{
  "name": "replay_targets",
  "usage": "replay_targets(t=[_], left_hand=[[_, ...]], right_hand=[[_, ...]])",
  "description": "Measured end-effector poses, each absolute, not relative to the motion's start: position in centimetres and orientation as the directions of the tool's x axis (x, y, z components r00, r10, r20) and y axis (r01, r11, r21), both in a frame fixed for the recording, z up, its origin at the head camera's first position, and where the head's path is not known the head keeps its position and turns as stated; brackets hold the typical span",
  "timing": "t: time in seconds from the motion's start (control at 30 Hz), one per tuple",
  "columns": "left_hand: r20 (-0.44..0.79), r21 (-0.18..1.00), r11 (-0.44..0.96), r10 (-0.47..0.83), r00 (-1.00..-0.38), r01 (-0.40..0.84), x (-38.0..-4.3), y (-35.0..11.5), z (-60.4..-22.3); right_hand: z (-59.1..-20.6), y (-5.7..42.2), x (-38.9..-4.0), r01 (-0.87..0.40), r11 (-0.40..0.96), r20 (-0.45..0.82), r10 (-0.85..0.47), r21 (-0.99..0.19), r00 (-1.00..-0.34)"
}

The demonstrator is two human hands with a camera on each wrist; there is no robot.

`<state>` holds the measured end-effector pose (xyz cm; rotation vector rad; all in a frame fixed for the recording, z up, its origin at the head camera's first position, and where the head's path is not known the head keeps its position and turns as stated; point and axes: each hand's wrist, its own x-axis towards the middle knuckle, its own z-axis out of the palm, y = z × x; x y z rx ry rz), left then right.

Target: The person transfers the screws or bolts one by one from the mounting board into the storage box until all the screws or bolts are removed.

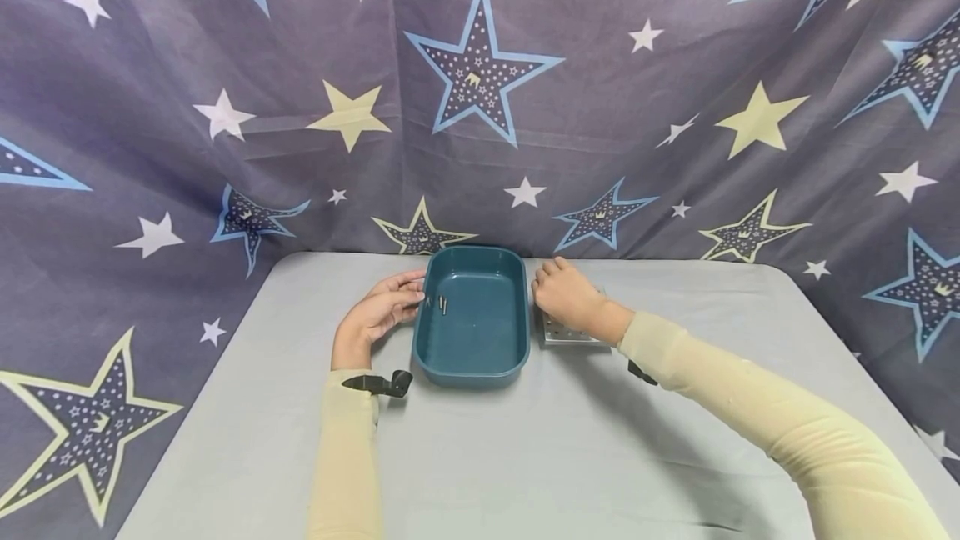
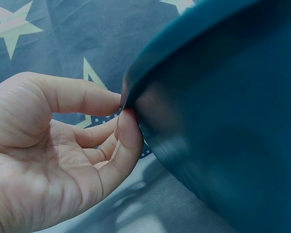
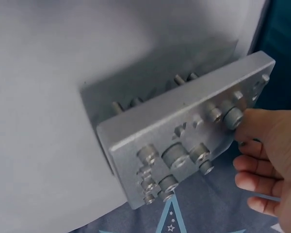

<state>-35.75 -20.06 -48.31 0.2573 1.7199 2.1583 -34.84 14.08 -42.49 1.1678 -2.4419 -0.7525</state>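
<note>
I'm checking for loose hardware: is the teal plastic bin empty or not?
Not empty: the head view shows small metal pieces, likely screws, inside the teal plastic bin, towards the left hand.

Three cameras: one high and back, two close in.
The head view looks forward and down, tray at 6 o'clock, block at 4. Left wrist looks past the left hand at curtain and tray; right wrist faces the block, right hand at 4, tray at 2. All share the tray.
</note>
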Motion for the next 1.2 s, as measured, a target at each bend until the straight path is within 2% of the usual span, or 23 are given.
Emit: replay_targets(t=[0.33,1.2], left_hand=[[-0.084,0.968,-0.186,0.393,-0.916,-0.169,-35.65,-20.13,-48.18],[-0.097,0.967,-0.182,0.383,-0.919,-0.177,-35.78,-20.05,-48.41]], right_hand=[[-42.51,13.86,-34.28,-0.592,0.503,0.072,-0.796,0.630,-0.601],[-41.86,14.09,-34.06,-0.604,0.569,0.127,-0.778,0.559,-0.615]])
